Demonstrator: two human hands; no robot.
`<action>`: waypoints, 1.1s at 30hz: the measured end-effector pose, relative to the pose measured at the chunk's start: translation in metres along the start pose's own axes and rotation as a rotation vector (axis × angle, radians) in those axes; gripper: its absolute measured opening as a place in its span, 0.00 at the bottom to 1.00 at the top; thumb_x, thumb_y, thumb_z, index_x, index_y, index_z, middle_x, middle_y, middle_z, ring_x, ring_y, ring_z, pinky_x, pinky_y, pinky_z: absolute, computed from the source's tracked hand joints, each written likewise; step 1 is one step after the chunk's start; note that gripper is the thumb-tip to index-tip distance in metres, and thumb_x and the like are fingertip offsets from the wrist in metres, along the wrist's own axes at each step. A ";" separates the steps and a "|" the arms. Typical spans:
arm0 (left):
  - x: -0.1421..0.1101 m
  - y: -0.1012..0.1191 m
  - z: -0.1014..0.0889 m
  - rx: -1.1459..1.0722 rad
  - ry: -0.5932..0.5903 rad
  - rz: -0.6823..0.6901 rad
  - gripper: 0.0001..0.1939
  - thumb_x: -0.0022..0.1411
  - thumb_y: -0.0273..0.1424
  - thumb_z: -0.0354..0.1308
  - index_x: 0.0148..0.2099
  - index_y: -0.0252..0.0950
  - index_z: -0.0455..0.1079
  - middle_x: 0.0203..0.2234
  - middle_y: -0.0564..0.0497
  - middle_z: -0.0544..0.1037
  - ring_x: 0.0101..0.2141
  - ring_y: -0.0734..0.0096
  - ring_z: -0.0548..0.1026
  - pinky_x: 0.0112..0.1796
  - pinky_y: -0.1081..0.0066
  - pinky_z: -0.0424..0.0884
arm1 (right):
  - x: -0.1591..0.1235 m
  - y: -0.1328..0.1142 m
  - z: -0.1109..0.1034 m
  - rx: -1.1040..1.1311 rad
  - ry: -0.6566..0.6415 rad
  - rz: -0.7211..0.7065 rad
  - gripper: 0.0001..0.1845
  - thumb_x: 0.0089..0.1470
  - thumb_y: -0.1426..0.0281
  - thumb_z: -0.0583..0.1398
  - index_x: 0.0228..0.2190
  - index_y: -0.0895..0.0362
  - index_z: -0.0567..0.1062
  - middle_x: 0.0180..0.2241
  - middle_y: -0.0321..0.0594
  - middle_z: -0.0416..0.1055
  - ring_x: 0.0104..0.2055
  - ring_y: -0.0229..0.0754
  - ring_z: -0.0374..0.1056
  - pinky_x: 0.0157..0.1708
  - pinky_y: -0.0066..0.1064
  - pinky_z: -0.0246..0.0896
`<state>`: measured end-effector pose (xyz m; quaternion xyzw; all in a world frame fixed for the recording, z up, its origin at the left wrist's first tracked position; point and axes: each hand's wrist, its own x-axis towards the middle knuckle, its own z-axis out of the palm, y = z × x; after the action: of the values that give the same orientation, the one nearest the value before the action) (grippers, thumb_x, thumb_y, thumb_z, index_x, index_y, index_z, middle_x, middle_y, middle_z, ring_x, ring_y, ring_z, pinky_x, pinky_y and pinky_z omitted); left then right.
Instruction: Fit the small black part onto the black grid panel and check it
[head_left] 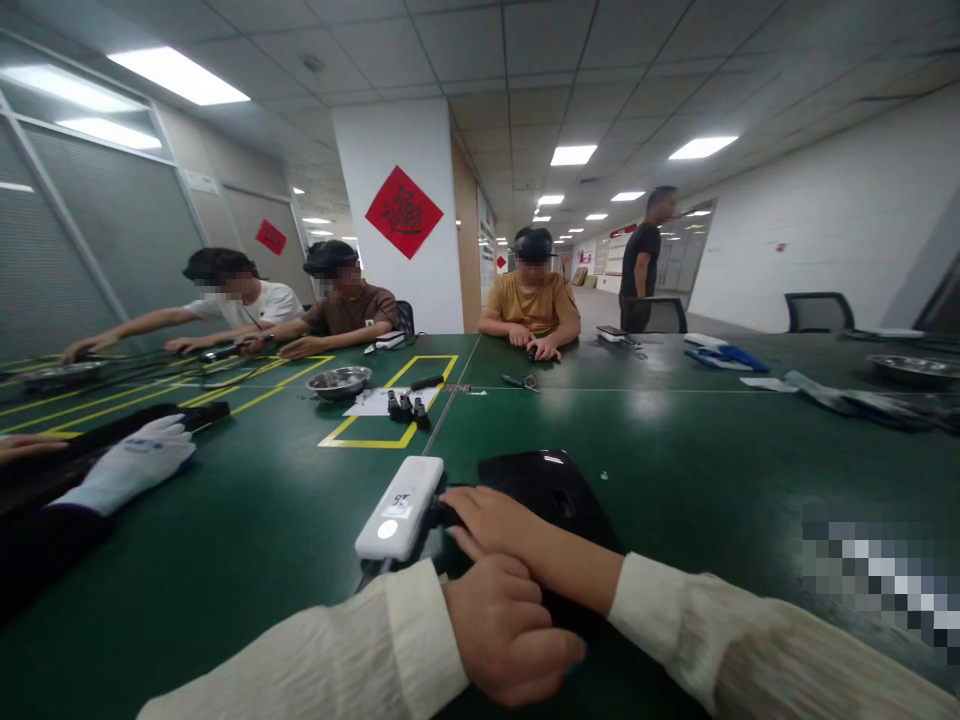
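My arms cross low over the green table (285,610). My left hand (514,630) is closed in a fist, its thumb side against my right wrist; a small blue bit shows at its lower right edge, too little to name. My right hand (491,522) reaches to the left across it, its fingers bent over a dark piece (444,515) that they mostly hide. Just left of those fingers lies a white power bank (401,505) with a label, a round white spot and a cable at its near end. Behind and under my right hand is a glossy black plastic shell (551,480).
Black cylindrical parts (409,408) lie on white paper inside yellow tape, beside a metal bowl (339,382). A neighbour's white-gloved hand (142,460) is at left. Several people sit across the table; one stands behind. Pliers (521,381) and grey gloves (855,400) lie farther off.
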<state>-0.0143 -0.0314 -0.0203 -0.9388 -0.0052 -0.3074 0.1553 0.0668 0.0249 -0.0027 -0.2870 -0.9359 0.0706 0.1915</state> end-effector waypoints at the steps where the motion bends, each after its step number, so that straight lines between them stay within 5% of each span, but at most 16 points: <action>1: 0.000 0.000 -0.001 -0.002 0.002 -0.006 0.08 0.59 0.30 0.48 0.38 0.34 0.66 0.12 0.59 0.65 0.14 0.74 0.63 0.17 0.69 0.53 | -0.001 0.002 -0.006 0.091 0.080 0.054 0.18 0.56 0.72 0.55 0.48 0.63 0.68 0.48 0.52 0.70 0.50 0.46 0.66 0.49 0.36 0.62; 4: 0.001 0.000 -0.004 0.003 0.010 -0.028 0.07 0.59 0.29 0.48 0.38 0.35 0.65 0.12 0.58 0.65 0.14 0.75 0.64 0.17 0.70 0.53 | -0.004 0.013 -0.035 0.368 0.242 0.293 0.14 0.60 0.70 0.51 0.46 0.61 0.69 0.35 0.45 0.75 0.36 0.41 0.72 0.38 0.32 0.66; 7: 0.002 -0.001 -0.004 0.007 0.051 -0.029 0.07 0.59 0.28 0.48 0.38 0.35 0.65 0.12 0.59 0.64 0.14 0.75 0.63 0.17 0.70 0.52 | -0.010 0.029 -0.074 0.587 0.249 0.528 0.22 0.60 0.71 0.49 0.56 0.58 0.59 0.22 0.34 0.70 0.20 0.36 0.69 0.22 0.26 0.65; 9: 0.003 -0.001 -0.004 0.008 0.073 -0.032 0.07 0.59 0.28 0.47 0.38 0.35 0.65 0.12 0.59 0.64 0.14 0.76 0.62 0.17 0.70 0.50 | -0.019 0.040 -0.100 0.659 0.210 0.642 0.29 0.59 0.73 0.48 0.60 0.51 0.49 0.21 0.30 0.67 0.18 0.36 0.69 0.19 0.25 0.65; 13: 0.004 -0.002 -0.004 0.014 0.044 -0.031 0.07 0.59 0.29 0.47 0.38 0.35 0.65 0.12 0.58 0.64 0.14 0.75 0.62 0.17 0.69 0.50 | -0.042 0.059 -0.134 0.639 0.011 0.846 0.23 0.59 0.72 0.47 0.56 0.52 0.56 0.24 0.34 0.68 0.18 0.37 0.70 0.19 0.28 0.69; 20: 0.006 -0.004 -0.007 -0.010 0.051 -0.041 0.08 0.59 0.27 0.46 0.38 0.35 0.66 0.12 0.58 0.65 0.14 0.74 0.62 0.17 0.69 0.50 | -0.056 0.068 -0.136 0.640 -0.075 0.845 0.13 0.58 0.72 0.47 0.45 0.55 0.62 0.30 0.36 0.63 0.22 0.34 0.70 0.21 0.26 0.70; 33: 0.008 -0.005 -0.009 -0.020 0.038 -0.027 0.10 0.61 0.27 0.44 0.38 0.34 0.66 0.12 0.57 0.66 0.14 0.75 0.63 0.16 0.69 0.51 | -0.054 0.066 -0.130 0.739 -0.212 0.701 0.14 0.55 0.72 0.50 0.45 0.56 0.60 0.33 0.35 0.61 0.25 0.35 0.71 0.27 0.32 0.73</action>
<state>-0.0131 -0.0298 -0.0073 -0.9342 -0.0120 -0.3271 0.1418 0.1938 0.0519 0.0827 -0.4878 -0.7105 0.4849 0.1488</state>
